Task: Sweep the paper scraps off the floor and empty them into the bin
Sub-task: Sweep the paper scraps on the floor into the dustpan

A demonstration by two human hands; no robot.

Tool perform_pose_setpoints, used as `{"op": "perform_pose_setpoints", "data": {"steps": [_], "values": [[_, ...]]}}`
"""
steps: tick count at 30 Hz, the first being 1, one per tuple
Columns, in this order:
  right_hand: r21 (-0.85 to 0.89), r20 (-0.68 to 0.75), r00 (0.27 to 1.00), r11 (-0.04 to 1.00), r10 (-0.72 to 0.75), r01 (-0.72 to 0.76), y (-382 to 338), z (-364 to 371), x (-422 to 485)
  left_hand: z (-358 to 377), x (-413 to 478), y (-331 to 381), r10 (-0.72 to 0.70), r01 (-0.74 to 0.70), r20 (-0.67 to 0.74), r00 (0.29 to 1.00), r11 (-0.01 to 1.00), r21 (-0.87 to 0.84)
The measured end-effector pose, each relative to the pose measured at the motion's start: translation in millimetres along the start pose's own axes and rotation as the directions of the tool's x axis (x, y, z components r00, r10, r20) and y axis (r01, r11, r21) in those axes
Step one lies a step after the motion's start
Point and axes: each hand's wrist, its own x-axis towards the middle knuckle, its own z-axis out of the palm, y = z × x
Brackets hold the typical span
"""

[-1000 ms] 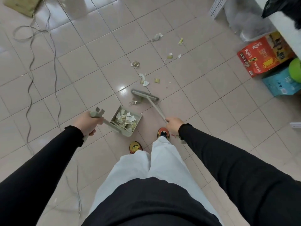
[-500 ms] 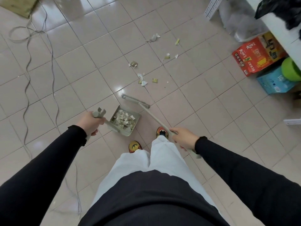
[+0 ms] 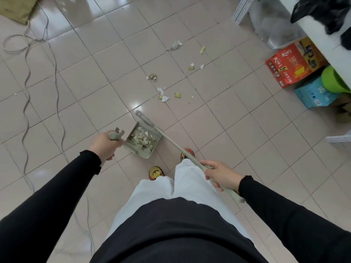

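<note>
The dustpan (image 3: 142, 142) sat on the tiled floor (image 3: 76, 111) just ahead of the person's feet, and everything else is placed from it. It was a grey-green pan with a comb-like row of teeth along its near edge, and it held a heap of torn paper scraps (image 3: 143, 138), white and yellowish, piled across most of its bed. The left hand (image 3: 106, 146) was just to the left of the dustpan, fingers wrapped tight around the top of the pan's upright handle (image 3: 115, 135) (a forked clip stuck out above the fist). The broom (image 3: 171, 142) lay across the dustpan's far-right corner, its narrow head (image 3: 145, 119) at the pan's far rim. Its long pale shaft ran back and to the right of the pan, over one shoe, to the right hand (image 3: 221, 176), whose fingers were curled closed around the grip near its end.

Beyond the dustpan, more loose scraps (image 3: 163, 95) were strewn on the tiles, the nearest cluster a little past the broom head, others farther off and well apart. Far to the right of the dustpan stood a red carton (image 3: 292, 63) and a blue carton (image 3: 313, 94), side by side against a white counter; what they held could not be seen. Well to the left of the dustpan, grey cables (image 3: 26, 88) snaked over the floor.
</note>
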Motion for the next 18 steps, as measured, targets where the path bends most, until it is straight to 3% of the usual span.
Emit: {"op": "perform_pose_setpoints", "data": {"steps": [10, 18], "values": [[0.103, -0.287, 0.957, 0.992, -0.037, 0.069, -17.2, -68.2, 36.3, 14.3, 32.7, 61.7, 0.083, -0.084, 0.046, 0.995, 0.996, 0.026], [0.065, -0.373, 0.927, 0.998, 0.035, -0.012, -58.4, -168.6, 120.1, 48.5, 68.7, 145.3, 0.081, -0.086, 0.081, 0.993, 0.995, 0.051]]}}
